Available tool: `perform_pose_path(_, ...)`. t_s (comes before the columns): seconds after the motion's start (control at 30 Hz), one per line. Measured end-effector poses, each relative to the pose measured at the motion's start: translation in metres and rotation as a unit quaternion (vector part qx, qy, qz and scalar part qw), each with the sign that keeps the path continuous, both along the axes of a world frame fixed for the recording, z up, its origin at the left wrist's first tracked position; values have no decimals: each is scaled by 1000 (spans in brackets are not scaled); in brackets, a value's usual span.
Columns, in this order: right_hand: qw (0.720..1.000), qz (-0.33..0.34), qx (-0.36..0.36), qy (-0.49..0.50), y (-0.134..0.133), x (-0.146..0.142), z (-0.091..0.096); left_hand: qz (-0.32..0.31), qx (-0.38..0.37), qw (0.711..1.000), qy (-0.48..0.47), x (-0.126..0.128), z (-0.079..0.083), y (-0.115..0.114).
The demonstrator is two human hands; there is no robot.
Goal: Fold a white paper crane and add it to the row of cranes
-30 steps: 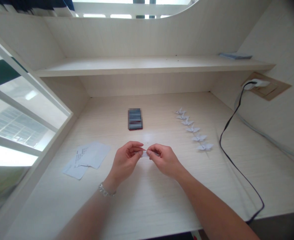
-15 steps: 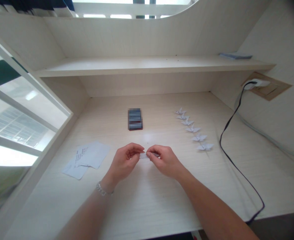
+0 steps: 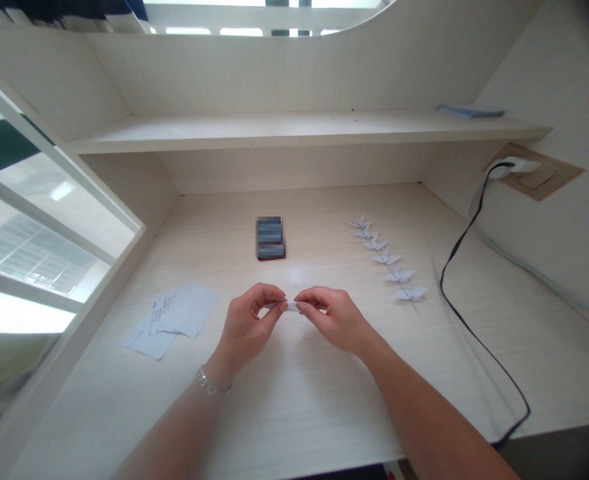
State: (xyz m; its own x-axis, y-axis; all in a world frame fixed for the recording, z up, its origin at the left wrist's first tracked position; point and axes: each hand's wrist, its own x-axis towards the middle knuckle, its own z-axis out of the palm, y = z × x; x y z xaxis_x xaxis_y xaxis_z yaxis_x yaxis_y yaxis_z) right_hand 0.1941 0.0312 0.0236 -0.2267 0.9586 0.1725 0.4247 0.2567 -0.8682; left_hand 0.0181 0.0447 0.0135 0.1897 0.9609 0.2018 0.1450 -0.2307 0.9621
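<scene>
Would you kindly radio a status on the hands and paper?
Left hand, right hand: both pinching. White paper between them, mostly hidden. Folded paper figures off right, not in the way.

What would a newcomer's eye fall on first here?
Probably the left hand and right hand, pinching a small white paper near the middle of the desk. Next might come the six bird-like paper figures in a row to their right, then the black cord running from the wall outlet at far right.

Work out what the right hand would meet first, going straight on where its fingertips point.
Probably the left hand, facing it across the white paper strip both pinch; exact depth is unclear.
</scene>
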Motion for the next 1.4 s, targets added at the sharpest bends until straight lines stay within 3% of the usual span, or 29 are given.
perform_pose_path(0.33, 1000, 8, -9, -12, -1, -2, -1, -16, 26, 999, 45, 1, -3, -1)
perform_pose_path(0.6, 991, 78, -88, 64, 2, 8, -6, -16, 24, 998, 49, 0, -1, -1)
perform_pose_path(0.77, 999, 41, -25, -6, 1, 6, -2, -14, 28, 998, 60, -1, -2, -2)
perform_pose_path(1.13, 998, 37, 8, -54, -1, 1, 1, -25, 25, 996, 87, 2, 1, -4)
perform_pose_path(1.4, 996, 46, -54, -61, -1, 3, -1, -58, -41, 996, 63, 2, -1, 0)
